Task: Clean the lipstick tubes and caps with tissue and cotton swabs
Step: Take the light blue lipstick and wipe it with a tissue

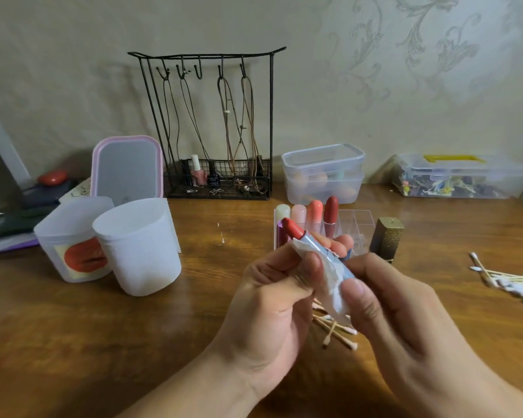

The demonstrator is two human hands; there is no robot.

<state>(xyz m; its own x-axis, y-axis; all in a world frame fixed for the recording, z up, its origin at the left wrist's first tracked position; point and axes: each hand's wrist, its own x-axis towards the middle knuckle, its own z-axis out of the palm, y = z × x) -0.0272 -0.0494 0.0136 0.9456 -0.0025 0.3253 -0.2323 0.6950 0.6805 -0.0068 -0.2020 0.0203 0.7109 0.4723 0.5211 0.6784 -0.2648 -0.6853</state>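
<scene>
An open lipstick (pixel 296 230) with a red bullet and a pale blue tube points up and to the left over the table's middle. A white tissue (pixel 332 282) is wrapped round the tube. My left hand (pixel 272 300) grips the tissue-wrapped upper part, thumb on the front. My right hand (pixel 393 309) pinches the tube's lower end through the tissue. Several used cotton swabs (pixel 335 330) lie on the table under my hands. A heap of clean cotton swabs (pixel 507 282) lies at the right edge.
A clear organiser (pixel 357 224) holds several capped lipsticks (pixel 314 212) behind my hands; a gold-and-black tube (pixel 387 236) stands beside it. Two white cups (pixel 139 245), a pink mirror (pixel 127 170), a black wire jewellery rack (pixel 212 125) and clear boxes (pixel 323 173) stand further back.
</scene>
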